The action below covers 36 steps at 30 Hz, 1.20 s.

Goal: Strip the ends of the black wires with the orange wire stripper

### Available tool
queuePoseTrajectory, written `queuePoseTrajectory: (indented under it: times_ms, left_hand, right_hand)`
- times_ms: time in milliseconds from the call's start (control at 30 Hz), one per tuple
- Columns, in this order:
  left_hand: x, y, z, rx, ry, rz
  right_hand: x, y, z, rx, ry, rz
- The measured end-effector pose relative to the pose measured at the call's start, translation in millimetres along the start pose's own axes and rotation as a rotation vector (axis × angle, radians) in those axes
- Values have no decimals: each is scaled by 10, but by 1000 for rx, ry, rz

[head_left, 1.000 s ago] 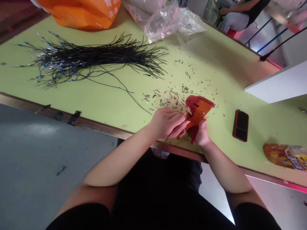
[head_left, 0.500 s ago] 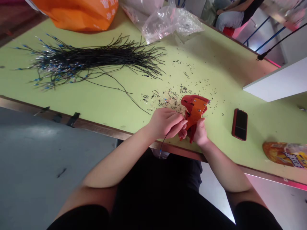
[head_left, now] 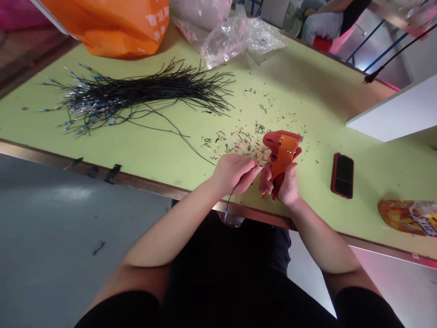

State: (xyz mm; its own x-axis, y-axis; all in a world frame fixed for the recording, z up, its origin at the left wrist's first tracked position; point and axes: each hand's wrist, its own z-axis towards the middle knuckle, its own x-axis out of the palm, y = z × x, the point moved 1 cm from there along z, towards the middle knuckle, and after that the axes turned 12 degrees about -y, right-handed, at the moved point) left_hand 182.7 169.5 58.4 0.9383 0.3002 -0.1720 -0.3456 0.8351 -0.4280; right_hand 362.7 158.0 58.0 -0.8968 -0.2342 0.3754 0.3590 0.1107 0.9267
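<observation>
Near the table's front edge, my left hand (head_left: 236, 174) pinches a thin black wire (head_left: 231, 197). One end of the wire hangs below the hand with a blue tip; the other end points right, toward the tool. My right hand (head_left: 283, 184) is wrapped round the handles of a red and orange wire stripper (head_left: 284, 148), its head turned up and left. A small gap shows between the left fingers and the stripper. Behind the hands lie scattered black wire scraps (head_left: 246, 143). At the left rests a large bundle of black wires (head_left: 146, 89), many with blue tips.
An orange bag (head_left: 119, 27) and clear plastic bags (head_left: 232, 38) stand at the back. To the right are a phone (head_left: 342, 175), an orange snack packet (head_left: 403, 216) and a white panel (head_left: 396, 111). A seated person (head_left: 322, 23) is beyond the table.
My right hand and the stripper have shifted slightly right, away from my left hand. The wire's right end has come away from the stripper's side. The whole view has shifted a little.
</observation>
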Motion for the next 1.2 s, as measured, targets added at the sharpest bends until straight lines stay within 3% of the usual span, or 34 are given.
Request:
queuePoseTrajectory:
  times_ms: [167,267,467,767,1200]
  left_hand:
    - [-34,22,6,-354,16,-210]
    - [-55,54,11,-589,-22,-425]
    - [-65,149,-10,-822,-23,-583]
    - [-26,176,-16,-865,-4,-608]
    - [-28,184,-19,-865,6,-649]
  right_hand:
    - [-148,194,50,103,56,86]
    - [-269,260,50,246,179,77]
    - [-312,206,-2,357,337,87]
    - [-208,113,-57,330,379,-2]
    - [-214,-13,-33,254,318,-2]
